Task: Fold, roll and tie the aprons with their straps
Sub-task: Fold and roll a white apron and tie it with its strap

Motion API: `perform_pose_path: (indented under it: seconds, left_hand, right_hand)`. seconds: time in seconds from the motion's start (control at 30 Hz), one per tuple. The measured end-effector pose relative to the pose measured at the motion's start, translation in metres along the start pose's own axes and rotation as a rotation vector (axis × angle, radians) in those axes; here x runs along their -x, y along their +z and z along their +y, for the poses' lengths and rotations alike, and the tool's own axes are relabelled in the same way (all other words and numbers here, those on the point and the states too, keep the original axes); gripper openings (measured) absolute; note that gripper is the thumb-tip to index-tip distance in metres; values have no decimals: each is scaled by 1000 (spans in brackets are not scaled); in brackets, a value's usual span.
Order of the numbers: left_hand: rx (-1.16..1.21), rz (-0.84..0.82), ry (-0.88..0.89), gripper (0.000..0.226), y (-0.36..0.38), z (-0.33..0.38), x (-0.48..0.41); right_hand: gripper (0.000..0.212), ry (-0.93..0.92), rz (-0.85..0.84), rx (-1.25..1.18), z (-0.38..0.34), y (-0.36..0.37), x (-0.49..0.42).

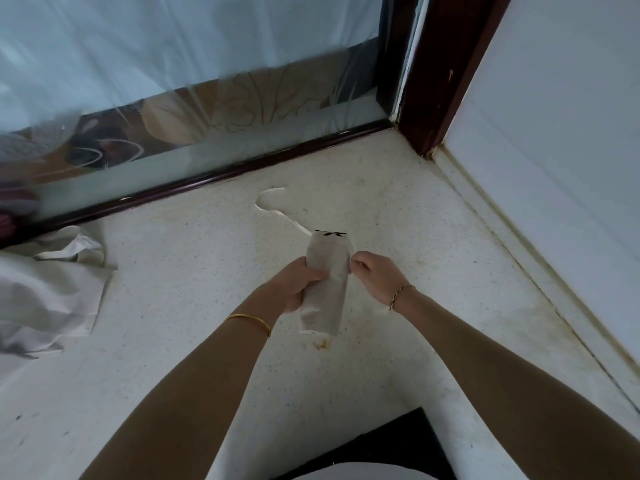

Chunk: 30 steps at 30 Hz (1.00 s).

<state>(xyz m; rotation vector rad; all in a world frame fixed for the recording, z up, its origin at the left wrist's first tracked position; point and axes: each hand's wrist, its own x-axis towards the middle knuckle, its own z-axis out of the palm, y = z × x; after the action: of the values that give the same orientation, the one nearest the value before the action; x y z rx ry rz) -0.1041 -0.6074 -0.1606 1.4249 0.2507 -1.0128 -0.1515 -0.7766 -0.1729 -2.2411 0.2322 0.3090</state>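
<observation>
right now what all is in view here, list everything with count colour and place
rolled apron: one, off-white, black mark at its far end, centre
strap: one, white, trailing from the roll's far end over the surface
loose cloth heap: one, white, left edge; number of pieces unclear
speckled surface: one, cream, under everything
stain: one, orange, by the roll's near end
glass panel: one, frosted and patterned, far side
frame: one, dark red-brown, round the glass
wall: one, white, right
bangle: one, gold, left wrist
chain bracelet: one, gold, right wrist
left hand: grips the roll
right hand: pinches the roll's right edge
</observation>
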Motion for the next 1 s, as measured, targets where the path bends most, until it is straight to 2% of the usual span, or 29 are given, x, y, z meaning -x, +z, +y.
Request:
perform_pose_path:
  seconds: [0.07,0.17,0.23,0.3,0.4,0.47,0.57,0.63,0.8,0.9,1.0]
  left_hand:
    - [36,-35,22,29,3,0,2]
    - [57,-78,58,20,9,3,7]
    - [48,-76,66,22,12,4,9]
    - [64,-82,44,28,16,7,10]
    - [223,-108,-7,26,19,15,18]
    - [357,-140,-37,39,19,19,21]
    - [480,-163,-34,69,18,22,18]
    - [516,-167,-4,75,21,24,14]
    - [545,-4,102,52,28,30,1]
    - [634,86,207,27,22,26,-10]
    - [653,170,283,29,14,25,-6]
  right_hand:
    - [39,39,10,-59,-7,2,3]
    - [46,-4,91,-6,-14,4,5]
    - [48,-8,137,-36,-17,3,4]
    - [48,7,164,-141,-18,1,4]
    - [41,49,137,-315,-22,-8,6]
    - [38,84,82,-450,-26,-15,8]
    - [29,124,-9,-623,-31,-24,11]
    - [30,142,-40,-686,-32,-28,13]
    - [30,184,-53,-765,-26,-34,15]
    - [28,203,-55,-780,-20,-33,15]
    - [34,228,-30,-787,-15,-33,14]
